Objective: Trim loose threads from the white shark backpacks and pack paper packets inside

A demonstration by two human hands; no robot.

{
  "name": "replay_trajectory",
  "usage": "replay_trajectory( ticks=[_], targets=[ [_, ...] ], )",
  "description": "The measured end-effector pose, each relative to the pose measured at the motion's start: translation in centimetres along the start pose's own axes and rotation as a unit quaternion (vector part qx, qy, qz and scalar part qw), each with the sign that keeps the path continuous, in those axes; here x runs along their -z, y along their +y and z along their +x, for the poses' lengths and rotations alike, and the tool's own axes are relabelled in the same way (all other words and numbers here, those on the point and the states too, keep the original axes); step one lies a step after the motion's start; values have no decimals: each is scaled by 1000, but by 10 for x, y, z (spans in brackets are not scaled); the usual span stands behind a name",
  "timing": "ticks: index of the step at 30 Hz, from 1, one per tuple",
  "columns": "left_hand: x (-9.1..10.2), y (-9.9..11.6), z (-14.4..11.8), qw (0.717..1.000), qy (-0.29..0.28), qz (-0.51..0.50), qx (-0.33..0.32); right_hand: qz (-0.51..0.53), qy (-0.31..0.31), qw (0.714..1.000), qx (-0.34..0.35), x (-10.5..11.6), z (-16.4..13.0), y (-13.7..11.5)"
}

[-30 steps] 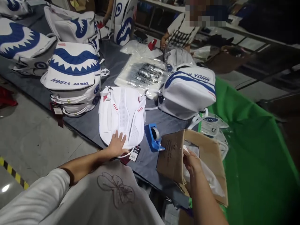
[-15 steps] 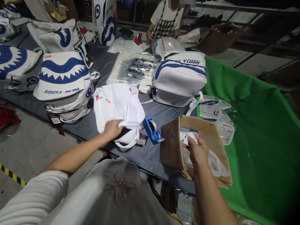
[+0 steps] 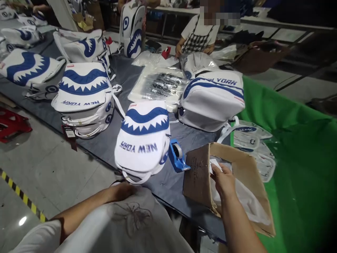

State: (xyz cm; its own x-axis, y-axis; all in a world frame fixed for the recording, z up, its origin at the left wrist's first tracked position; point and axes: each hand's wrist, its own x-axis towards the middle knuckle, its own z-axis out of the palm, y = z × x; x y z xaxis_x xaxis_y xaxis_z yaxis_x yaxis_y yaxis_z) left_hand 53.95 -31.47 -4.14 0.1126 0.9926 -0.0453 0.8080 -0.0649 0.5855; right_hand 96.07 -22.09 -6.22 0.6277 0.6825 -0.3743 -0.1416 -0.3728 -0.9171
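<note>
Backpack [image 3: 143,140] now flipped face-up, right hand [image 3: 222,179] in box [image 3: 237,158].

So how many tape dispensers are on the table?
2: a blue tape dispenser between the nearest backpack and the cardboard box, and a red one by the far person. Others may be hidden.

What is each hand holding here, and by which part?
The right hand pinches the top edge of white paper inside the cardboard box. The left hand lies below the white backpack; whether it grips a strap cannot be told.
</note>
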Motion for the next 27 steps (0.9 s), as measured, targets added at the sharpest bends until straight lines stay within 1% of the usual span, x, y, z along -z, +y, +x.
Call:
replay_trajectory(
  ticks=[2, 3, 5, 6, 8, 10, 11, 13, 16, 18, 20, 21, 22, 23, 24, 25, 26, 27],
  targets=[
    [10, -4, 0, 998, -54, -18, -15, -6, -2, 1000, -8, 0, 3, 2],
    [16, -9, 3, 997, -69, -18, -28, -5, 0, 1000, -10, 1, 4, 2],
    [26, -20, 15, 992, -89, 33, -79, 3, 6, 1000, -10, 2, 5, 3],
    [28, -26, 23, 985, -103, 74, -113, 10, 8, 1000, -7, 3, 5, 2],
    [26, -34, 45, 960, -154, 149, -181, 24, 15, 1000, -5, 7, 3, 1],
    [20, -35, 65, 939, -210, 164, -219, 37, 19, 999, 0, 13, 0, -1],
    [16, -32, 73, 933, -224, 160, -232, 42, 24, 999, 5, 16, -1, -2],
    [9, -23, 80, 926, -230, 154, -257, 50, 38, 998, 14, 22, -4, -3],
    [-7, -2, 71, 910, -238, 168, -295, 67, 58, 996, 1, 27, -7, -2],
    [-20, 10, 62, 912, -254, 172, -271, 73, 54, 996, -7, 29, -12, -1],
    [-24, 18, 63, 930, -272, 138, -206, 66, 56, 996, 14, 30, -23, -2],
    [-21, 21, 69, 946, -263, 96, -163, 54, 64, 996, 39, 31, -31, -4],
    [-12, 22, 79, 963, -236, 44, -119, 37, 76, 994, 68, 32, -40, -6],
    [1, 22, 92, 977, -195, -4, -81, 20, 91, 991, 99, 32, -51, -8],
    [18, 21, 107, 987, -142, -51, -46, 7, 103, 987, 124, 30, -64, -10],
    [37, 19, 123, 991, -87, -95, -19, 1, 107, 985, 137, 26, -77, -12],
    [57, 17, 139, 990, -40, -137, 1, 0, 102, 986, 135, 18, -90, -13],
    [75, 15, 152, 982, -4, -189, 19, 6, 85, 989, 120, 7, -103, -13]
  ],
)
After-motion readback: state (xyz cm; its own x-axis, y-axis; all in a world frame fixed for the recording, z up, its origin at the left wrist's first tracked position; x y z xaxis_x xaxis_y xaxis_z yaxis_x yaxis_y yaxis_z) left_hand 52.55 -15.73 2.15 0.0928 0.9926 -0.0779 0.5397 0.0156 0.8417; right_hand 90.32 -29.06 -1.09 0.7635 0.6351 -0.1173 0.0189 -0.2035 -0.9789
